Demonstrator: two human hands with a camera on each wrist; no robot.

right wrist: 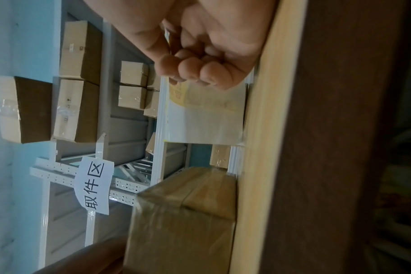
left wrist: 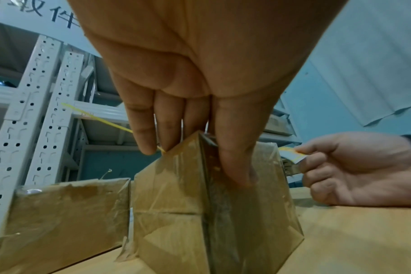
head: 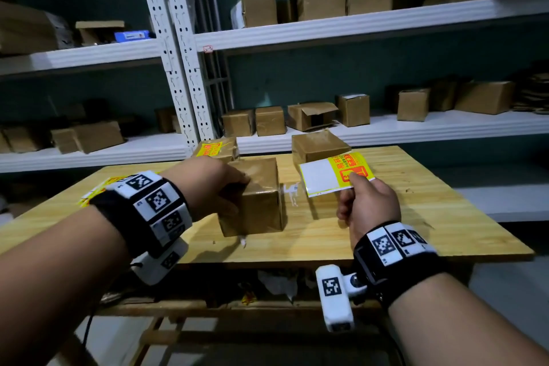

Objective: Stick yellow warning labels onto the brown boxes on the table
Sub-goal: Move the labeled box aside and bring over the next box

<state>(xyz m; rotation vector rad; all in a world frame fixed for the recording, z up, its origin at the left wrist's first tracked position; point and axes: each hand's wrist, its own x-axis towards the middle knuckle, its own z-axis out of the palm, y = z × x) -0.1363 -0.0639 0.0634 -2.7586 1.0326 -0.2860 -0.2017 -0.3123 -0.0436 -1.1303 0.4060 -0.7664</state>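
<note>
Yellow warning label [head: 338, 174], backing half peeled, pinched in the right hand [head: 368, 205]; left hand [head: 219, 184] grips the brown box [head: 255, 205], whose top likely takes it next

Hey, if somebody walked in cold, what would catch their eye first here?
Probably the bright yellow warning label with its white backing, pinched in the right hand above the wooden table. Next, the left hand gripping the taped brown cardboard box at centre.

free: bare table [head: 430, 217] right | blocked: three boxes [head: 255, 202] centre-left (labels [head: 95, 190] far left)
</note>
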